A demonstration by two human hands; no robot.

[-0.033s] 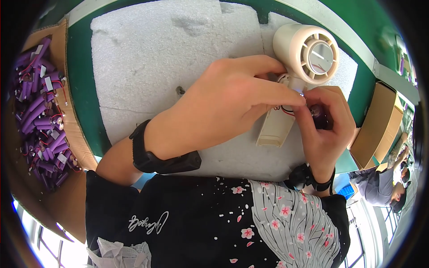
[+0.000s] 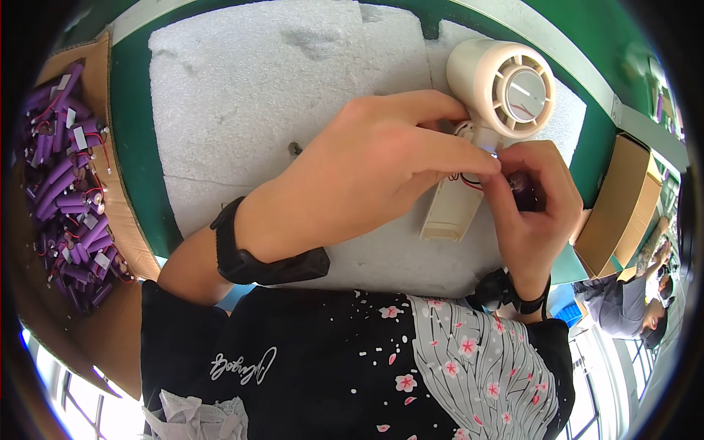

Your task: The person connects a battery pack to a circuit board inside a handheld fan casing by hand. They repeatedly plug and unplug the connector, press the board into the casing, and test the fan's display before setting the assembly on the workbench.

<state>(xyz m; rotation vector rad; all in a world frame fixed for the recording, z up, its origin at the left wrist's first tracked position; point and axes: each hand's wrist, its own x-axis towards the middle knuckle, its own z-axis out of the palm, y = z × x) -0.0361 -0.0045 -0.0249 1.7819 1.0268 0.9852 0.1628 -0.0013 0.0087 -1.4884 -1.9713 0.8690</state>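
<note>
A cream handheld fan (image 2: 469, 66) lies on the foam with its round grille up and its handle casing (image 2: 451, 209) exposed toward me. My left hand (image 2: 374, 161) is closed around the fan's neck, thumb and fingertips at the top of the handle. Thin dark and red wires (image 2: 469, 182) show just below that thumb. Against the left thumb, my right hand (image 2: 543, 198) pinches with thumb and index finger. Within its curled fingers sits a dark purple battery cell (image 2: 519, 183), mostly hidden. What exactly the fingertips pinch is too small to make out.
White foam sheets (image 2: 235, 95) cover the green table (image 2: 139, 154). On the left stands a cardboard box (image 2: 121, 183) holding many purple battery cells (image 2: 66, 176) with wires. Another cardboard box (image 2: 620, 198) is on the right. Beyond it, a person (image 2: 620, 304) in grey appears.
</note>
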